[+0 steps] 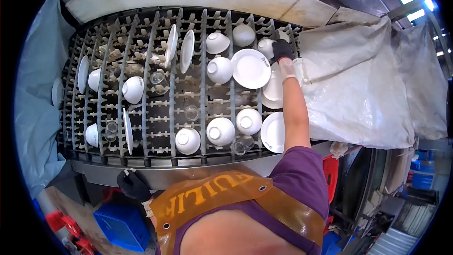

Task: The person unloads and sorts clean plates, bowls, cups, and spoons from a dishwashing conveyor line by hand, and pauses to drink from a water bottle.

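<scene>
My right hand [283, 51], in a black glove, reaches to the far right of the rack. Its fingers are curled at the side of a small white bowl [266, 47]; the grip is partly hidden. Another white dish [282, 35] shows just beyond the fingers. Close by lie a white plate [251, 69] and an upturned white bowl [244, 35]. My left hand [133, 185], also black-gloved, is low at the metal front edge [155, 174]. Its fingers look closed, with a small pale bit at their tips that I cannot make out.
The slatted conveyor rack [188, 85] carries several bowls, plates and clear glasses, such as a glass [243, 145]. Plastic curtains hang at the left [37, 94] and right [354, 89]. Below the front edge stands a blue crate [121, 226].
</scene>
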Action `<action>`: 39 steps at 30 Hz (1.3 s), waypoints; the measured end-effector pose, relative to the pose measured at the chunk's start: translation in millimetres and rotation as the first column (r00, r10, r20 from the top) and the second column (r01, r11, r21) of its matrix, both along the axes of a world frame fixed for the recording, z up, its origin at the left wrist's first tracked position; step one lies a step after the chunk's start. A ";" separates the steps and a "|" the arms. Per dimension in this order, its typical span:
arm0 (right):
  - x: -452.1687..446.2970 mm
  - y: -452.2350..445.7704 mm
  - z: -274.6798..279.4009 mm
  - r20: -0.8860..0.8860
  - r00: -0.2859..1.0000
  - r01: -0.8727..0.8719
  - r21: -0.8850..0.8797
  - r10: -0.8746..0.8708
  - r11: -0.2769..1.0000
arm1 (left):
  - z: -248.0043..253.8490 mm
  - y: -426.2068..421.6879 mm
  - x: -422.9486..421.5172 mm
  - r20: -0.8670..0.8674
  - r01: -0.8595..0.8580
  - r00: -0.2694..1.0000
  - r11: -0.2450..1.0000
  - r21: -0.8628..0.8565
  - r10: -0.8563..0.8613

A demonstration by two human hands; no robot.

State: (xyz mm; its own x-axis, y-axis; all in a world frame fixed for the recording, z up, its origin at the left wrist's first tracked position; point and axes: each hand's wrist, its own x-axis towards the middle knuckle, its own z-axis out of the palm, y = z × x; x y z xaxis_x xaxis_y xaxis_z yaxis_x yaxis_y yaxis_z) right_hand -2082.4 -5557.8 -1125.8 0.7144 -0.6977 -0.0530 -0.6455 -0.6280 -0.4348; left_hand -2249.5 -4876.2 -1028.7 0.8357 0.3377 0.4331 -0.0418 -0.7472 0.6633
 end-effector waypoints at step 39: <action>-117.0 -79.2 3.9 0.178 0.915 -0.336 -0.159 0.362 0.928 | -4.2 -64.1 -27.7 0.042 0.019 0.999 0.998 0.058 -0.022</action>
State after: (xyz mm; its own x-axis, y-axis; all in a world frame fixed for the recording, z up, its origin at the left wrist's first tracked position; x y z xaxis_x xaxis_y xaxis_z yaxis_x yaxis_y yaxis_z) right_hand -2199.5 -5637.0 -1121.9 0.8999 -0.3939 0.1870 -0.2829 -0.8538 -0.4370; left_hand -2277.3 -4940.3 -1032.9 0.8225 0.2941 0.4868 -0.0852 -0.7826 0.6167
